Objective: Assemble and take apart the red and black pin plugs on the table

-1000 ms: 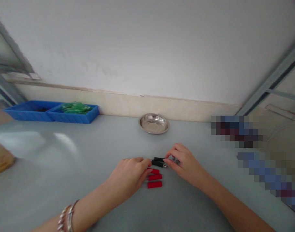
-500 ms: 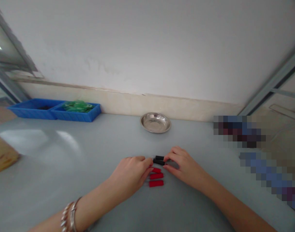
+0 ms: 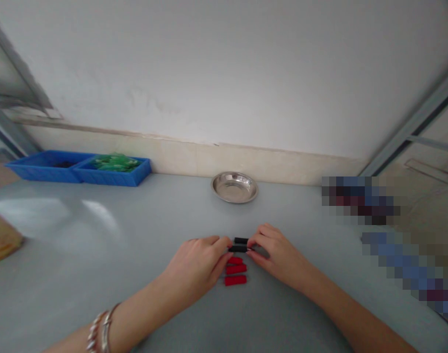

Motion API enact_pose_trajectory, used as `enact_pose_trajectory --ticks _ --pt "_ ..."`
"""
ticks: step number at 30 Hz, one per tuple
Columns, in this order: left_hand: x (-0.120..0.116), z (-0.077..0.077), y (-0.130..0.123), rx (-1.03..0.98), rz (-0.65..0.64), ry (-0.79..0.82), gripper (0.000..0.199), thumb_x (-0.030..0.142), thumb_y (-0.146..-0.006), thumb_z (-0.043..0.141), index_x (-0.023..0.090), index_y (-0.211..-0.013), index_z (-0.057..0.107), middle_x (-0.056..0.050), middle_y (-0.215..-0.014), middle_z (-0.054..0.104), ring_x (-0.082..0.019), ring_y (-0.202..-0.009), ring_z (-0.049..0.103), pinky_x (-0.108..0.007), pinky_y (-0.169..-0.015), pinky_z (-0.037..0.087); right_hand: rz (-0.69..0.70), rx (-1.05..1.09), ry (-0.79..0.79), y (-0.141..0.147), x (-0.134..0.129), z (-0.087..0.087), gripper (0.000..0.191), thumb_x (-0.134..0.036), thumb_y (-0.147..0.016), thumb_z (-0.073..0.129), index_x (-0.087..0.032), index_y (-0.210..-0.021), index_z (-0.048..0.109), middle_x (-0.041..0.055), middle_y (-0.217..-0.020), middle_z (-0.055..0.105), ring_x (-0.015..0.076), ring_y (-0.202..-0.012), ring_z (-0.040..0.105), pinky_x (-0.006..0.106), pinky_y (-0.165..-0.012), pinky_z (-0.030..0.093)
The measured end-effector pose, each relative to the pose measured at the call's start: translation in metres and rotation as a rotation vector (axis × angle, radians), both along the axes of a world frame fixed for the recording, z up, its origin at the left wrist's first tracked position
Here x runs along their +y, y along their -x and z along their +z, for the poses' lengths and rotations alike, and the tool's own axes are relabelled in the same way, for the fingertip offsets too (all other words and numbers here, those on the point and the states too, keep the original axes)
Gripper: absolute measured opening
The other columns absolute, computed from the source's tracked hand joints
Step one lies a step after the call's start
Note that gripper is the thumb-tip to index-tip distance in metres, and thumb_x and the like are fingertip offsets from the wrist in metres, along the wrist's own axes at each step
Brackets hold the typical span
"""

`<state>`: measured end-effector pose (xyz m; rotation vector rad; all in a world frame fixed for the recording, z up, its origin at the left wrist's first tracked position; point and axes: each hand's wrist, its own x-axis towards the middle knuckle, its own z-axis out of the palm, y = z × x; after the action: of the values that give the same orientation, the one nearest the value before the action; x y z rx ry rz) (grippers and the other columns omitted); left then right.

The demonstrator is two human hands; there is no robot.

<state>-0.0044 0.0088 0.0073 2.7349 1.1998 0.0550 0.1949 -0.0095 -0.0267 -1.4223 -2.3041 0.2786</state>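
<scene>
Left hand (image 3: 194,267) and right hand (image 3: 279,252) resting on the grey table top (image 3: 136,255), fingertips pinching opposite ends of a small black cylindrical plug (image 3: 237,249) lying flat between them. Second black plug (image 3: 240,240) just behind; three red plastic plugs (image 3: 235,270) in a row just in front. Round steel dish (image 3: 234,187) and blue plastic trays (image 3: 80,169) well apart, near the wall.

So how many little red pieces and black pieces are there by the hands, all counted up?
Red pieces: 3, in a row on the table
Black pieces: 2, one pinched between the left hand and the right hand
Total: 5
</scene>
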Motion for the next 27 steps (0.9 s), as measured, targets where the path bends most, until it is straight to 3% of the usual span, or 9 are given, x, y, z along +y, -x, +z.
enact_pose_trajectory --ticks 9,19,27 --pt "0.0007 -0.0063 0.0029 -0.077 0.059 -0.047 0.025 0.024 -0.091 0.038 0.02 -0.113 0.047 -0.007 -0.103 0.055 -0.022 -0.082 0.062 -0.035 -0.07 0.05 0.096 0.169 -0.144 0.0009 -0.0009 0.0011 0.008 -0.017 -0.087 0.049 -0.015 -0.086 0.057 0.0052 -0.08 0.057 0.0177 -0.078 0.051 0.03 -0.07 0.043" --pt "0.0023 -0.0067 0.0037 -0.033 0.058 -0.056 0.021 0.026 -0.089 0.045 0.02 -0.108 0.051 -0.006 -0.102 0.054 -0.022 -0.081 0.062 -0.034 -0.07 0.05 0.031 0.245 -0.167 0.001 -0.0002 0.0018 0.007 -0.018 -0.087 0.05 -0.016 -0.084 0.056 0.0038 -0.075 0.056 0.016 -0.073 0.051 0.028 -0.067 0.042" --pt "0.0018 -0.0043 0.0027 -0.045 0.055 -0.048 0.02 0.024 -0.091 0.04 0.02 -0.104 0.055 -0.005 -0.099 0.057 -0.02 -0.079 0.062 -0.032 -0.069 0.05 -0.002 0.267 -0.068 0.0005 -0.0005 0.0039 0.013 -0.024 -0.089 0.047 -0.017 -0.085 0.057 0.0031 -0.075 0.056 0.0146 -0.071 0.052 0.026 -0.064 0.041"
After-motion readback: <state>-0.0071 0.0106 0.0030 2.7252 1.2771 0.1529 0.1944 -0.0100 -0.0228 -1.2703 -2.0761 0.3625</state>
